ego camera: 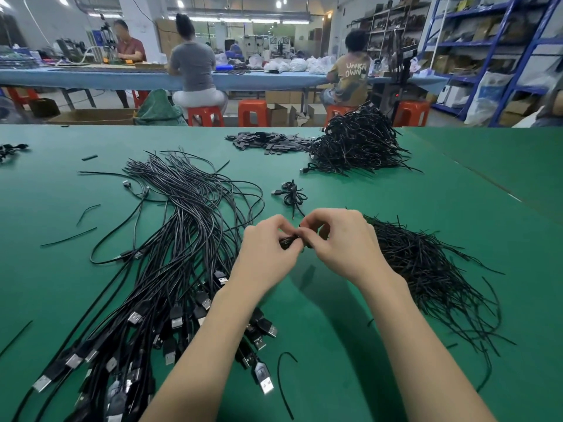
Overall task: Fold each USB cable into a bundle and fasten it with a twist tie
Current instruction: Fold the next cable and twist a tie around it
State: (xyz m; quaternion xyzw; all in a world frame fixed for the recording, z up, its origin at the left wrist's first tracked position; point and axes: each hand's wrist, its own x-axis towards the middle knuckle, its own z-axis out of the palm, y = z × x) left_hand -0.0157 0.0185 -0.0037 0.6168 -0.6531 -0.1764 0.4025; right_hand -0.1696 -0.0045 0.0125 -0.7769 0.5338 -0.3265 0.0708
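Hands (304, 243) pinch cable bundle (289, 241).

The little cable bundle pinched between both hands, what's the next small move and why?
Probably keep twisting the tie's ends tight. Both the left hand and the right hand pinch the folded cable bundle above the green table, so fastening looks unfinished. Once it is tight, it could join the tied bundle lying just beyond.

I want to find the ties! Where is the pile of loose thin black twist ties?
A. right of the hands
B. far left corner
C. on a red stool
A: the twist ties lie heaped on the green table just right of the right hand.
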